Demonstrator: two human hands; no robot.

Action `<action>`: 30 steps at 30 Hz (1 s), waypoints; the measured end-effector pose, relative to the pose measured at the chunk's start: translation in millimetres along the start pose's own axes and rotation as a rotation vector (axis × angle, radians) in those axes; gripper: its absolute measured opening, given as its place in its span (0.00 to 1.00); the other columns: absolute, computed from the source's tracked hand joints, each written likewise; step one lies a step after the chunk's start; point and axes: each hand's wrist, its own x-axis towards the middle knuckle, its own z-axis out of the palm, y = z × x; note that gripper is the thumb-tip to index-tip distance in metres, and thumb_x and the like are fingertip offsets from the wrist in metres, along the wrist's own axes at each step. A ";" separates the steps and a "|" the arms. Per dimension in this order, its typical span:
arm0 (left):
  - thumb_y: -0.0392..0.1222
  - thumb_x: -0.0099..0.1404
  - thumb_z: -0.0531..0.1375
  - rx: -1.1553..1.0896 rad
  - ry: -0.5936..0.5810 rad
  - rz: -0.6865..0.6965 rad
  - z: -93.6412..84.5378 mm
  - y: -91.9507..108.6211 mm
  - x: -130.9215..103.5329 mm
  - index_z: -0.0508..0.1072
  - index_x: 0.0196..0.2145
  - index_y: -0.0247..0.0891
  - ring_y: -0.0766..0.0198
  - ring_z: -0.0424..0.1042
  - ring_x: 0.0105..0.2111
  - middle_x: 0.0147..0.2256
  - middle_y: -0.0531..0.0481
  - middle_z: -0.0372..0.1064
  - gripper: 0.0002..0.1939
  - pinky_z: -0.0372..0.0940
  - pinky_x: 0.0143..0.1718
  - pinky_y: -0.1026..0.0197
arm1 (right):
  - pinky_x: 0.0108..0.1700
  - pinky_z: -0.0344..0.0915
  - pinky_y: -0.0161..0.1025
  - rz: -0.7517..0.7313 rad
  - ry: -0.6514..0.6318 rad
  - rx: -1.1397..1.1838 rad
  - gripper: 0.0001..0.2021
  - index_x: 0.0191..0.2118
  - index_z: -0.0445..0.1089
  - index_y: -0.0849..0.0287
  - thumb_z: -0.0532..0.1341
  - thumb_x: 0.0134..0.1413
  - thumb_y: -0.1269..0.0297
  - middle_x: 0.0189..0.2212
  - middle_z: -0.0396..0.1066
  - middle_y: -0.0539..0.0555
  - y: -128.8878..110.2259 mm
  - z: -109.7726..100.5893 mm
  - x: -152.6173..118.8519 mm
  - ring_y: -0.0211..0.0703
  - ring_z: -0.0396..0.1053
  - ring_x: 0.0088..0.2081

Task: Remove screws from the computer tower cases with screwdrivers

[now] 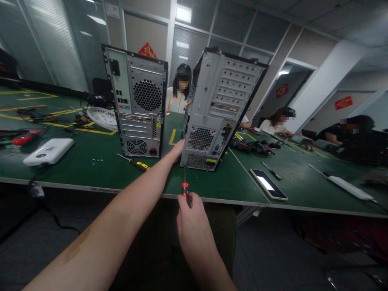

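Note:
My right hand [194, 216] is wrapped round the red and black handle of a screwdriver [185, 186]. Its thin shaft points up at the lower left corner of a grey computer case [209, 109], whose back faces me and which leans to the right. My left hand [180, 148] reaches to the left side of that case, at its lower part; the fingers are hidden behind it. To the left stands a second computer case [141, 113], upright, also back towards me. A yellow and black screwdriver [139, 165] lies in front of it, partly behind my left forearm.
A white power bank [48, 152] with a cable and several small screws [97, 161] lie on the left. A white basket [101, 117] sits behind. On the right are a phone [268, 184], a pen [271, 170], a soldering iron [348, 187] and black cables [260, 146]. Several people sit beyond.

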 end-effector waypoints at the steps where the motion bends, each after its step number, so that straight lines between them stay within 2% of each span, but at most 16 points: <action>1: 0.48 0.70 0.59 -0.002 -0.001 0.002 0.1 -0.1 0.0 0.85 0.45 0.43 0.55 0.80 0.47 0.40 0.48 0.84 0.16 0.70 0.56 0.55 | 0.54 0.76 0.49 0.002 0.008 -0.008 0.23 0.57 0.74 0.59 0.56 0.61 0.84 0.51 0.70 0.63 0.2 1.0 0.3 0.53 0.73 0.51; 5: 0.49 0.71 0.59 -0.018 -0.007 -0.001 -0.2 -1.0 0.2 0.85 0.44 0.42 0.55 0.80 0.47 0.42 0.47 0.84 0.16 0.70 0.57 0.55 | 0.52 0.76 0.48 0.050 0.054 -0.064 0.26 0.60 0.72 0.60 0.55 0.61 0.85 0.49 0.70 0.62 3.9 9.7 4.2 0.52 0.73 0.49; 8: 0.50 0.71 0.58 -0.030 -0.022 -0.007 -0.5 -1.0 0.0 0.85 0.45 0.42 0.54 0.80 0.48 0.43 0.45 0.84 0.17 0.70 0.58 0.54 | 0.50 0.76 0.46 0.108 0.083 -0.114 0.30 0.67 0.66 0.61 0.54 0.62 0.85 0.47 0.69 0.61 8.4 17.2 8.7 0.50 0.75 0.46; 11: 0.51 0.71 0.59 -0.036 -0.031 -0.005 -1.0 -1.1 -0.3 0.84 0.46 0.42 0.54 0.80 0.50 0.44 0.45 0.84 0.17 0.69 0.59 0.53 | 0.47 0.77 0.43 0.133 0.074 -0.136 0.29 0.70 0.62 0.62 0.55 0.65 0.82 0.48 0.69 0.61 10.4 20.6 12.2 0.48 0.76 0.43; 19: 0.51 0.71 0.58 -0.052 -0.022 0.000 -1.6 -2.5 -0.4 0.84 0.48 0.40 0.54 0.79 0.51 0.46 0.44 0.84 0.18 0.69 0.59 0.53 | 0.37 0.75 0.37 0.148 -0.071 -0.198 0.24 0.69 0.62 0.62 0.56 0.71 0.74 0.49 0.69 0.61 6.8 12.8 16.7 0.44 0.79 0.37; 30: 0.48 0.72 0.59 -0.060 -0.020 0.002 1.4 1.5 -5.4 0.84 0.47 0.39 0.54 0.79 0.51 0.45 0.43 0.83 0.16 0.70 0.59 0.53 | 0.31 0.67 0.36 0.170 -0.080 -0.263 0.15 0.61 0.66 0.60 0.54 0.74 0.66 0.38 0.74 0.56 3.7 8.0 21.4 0.45 0.79 0.33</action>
